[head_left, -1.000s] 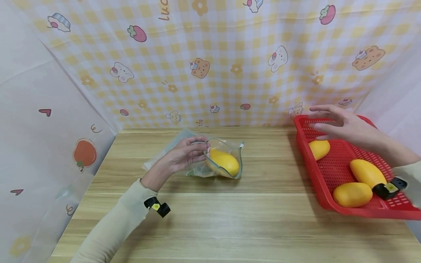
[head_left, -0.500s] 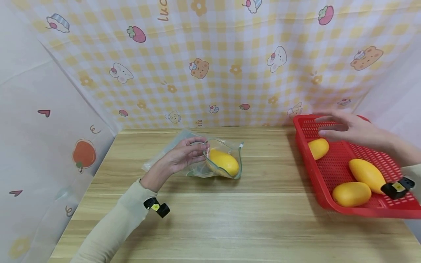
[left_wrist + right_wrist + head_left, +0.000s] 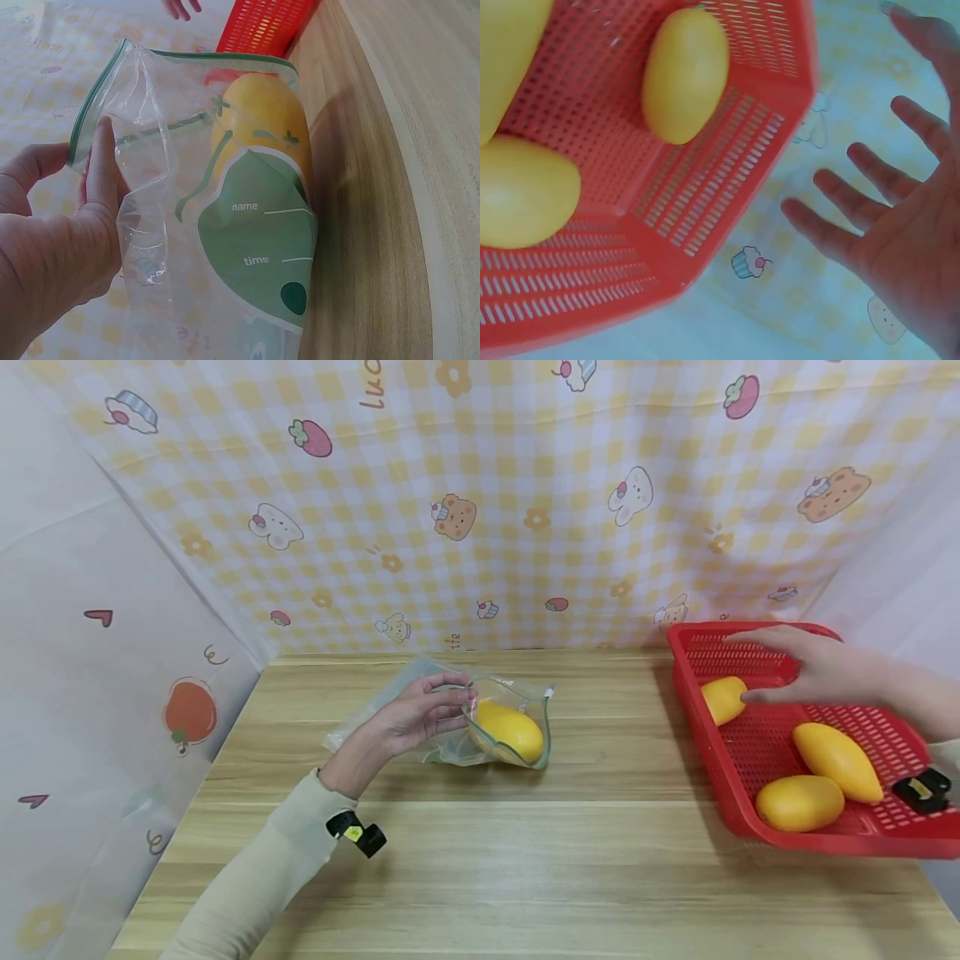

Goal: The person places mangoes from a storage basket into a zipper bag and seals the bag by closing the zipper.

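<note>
A clear zip bag (image 3: pixel 172 247) with green print lies on the table with its mouth open to the right. Inside it is one yellow mango (image 3: pixel 510 732). My left hand (image 3: pixel 420 717) holds the upper rim of the bag between thumb and fingers. Over the red basket (image 3: pixel 708 739) hovers my right hand (image 3: pixel 817 670), fingers spread and holding nothing. Closest to its fingertips is a mango (image 3: pixel 723 700) at the basket's left wall. Two more mangoes, one (image 3: pixel 838 762) partly behind the other (image 3: pixel 801 803), lie near the basket's front.
The wooden table (image 3: pixel 480 877) meets a yellow checked cloth (image 3: pixel 540 552) at the back. White sheeting (image 3: pixel 112 710) borders the left side. High perforated walls surround the basket's contents.
My right hand has lowered toward the basket and shifted slightly right, its thumb dropping nearer the left mango. The left hand keeps hold of the bag in the same place.
</note>
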Available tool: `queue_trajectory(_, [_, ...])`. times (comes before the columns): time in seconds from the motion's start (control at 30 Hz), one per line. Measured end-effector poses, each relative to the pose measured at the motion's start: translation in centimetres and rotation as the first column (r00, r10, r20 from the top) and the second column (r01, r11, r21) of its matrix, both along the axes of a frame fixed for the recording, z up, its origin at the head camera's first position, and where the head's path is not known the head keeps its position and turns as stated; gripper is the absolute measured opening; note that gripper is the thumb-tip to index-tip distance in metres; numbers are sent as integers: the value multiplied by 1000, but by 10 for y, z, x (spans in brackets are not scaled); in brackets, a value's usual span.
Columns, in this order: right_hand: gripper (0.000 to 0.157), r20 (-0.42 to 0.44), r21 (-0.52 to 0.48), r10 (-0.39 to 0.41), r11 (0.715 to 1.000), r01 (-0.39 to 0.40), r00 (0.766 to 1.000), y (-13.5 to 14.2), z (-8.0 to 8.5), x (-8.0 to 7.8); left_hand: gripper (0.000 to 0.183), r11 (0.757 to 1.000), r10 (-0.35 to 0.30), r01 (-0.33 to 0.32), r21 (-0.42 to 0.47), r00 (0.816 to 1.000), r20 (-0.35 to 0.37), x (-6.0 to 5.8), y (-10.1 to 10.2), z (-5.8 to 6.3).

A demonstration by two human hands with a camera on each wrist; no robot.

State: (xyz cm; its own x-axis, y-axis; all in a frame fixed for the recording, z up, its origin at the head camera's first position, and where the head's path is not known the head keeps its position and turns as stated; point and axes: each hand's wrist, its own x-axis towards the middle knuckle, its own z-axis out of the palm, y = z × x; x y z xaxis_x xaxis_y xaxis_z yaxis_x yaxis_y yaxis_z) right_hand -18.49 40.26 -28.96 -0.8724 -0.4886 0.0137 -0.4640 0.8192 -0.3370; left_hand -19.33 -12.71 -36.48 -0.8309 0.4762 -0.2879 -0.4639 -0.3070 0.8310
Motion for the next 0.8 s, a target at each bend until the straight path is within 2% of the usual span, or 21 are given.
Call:
queue_trajectory(0.17, [82, -146, 137, 112, 986, -92, 983, 8, -14, -3, 30, 1000, 0, 0, -2, 1000, 0, 0, -1, 0])
queue_trajectory(0.3, [88, -201, 205, 161, 972, -119, 966, 16, -21, -7, 30, 1000, -4, 4, 1, 1000, 4, 0, -1, 0])
queue_trajectory(0.53, [93, -121, 262, 137, 960, -101, 983, 21, -32, -11, 31, 1000, -7, 7, 5, 1000, 7, -1, -1, 0])
queue_trajectory(0.8, [95, -12, 276, 106, 956, -98, 994, 17, -48, -17, 32, 1000, -14, 13, 13, 1000, 2, -1, -1, -1])
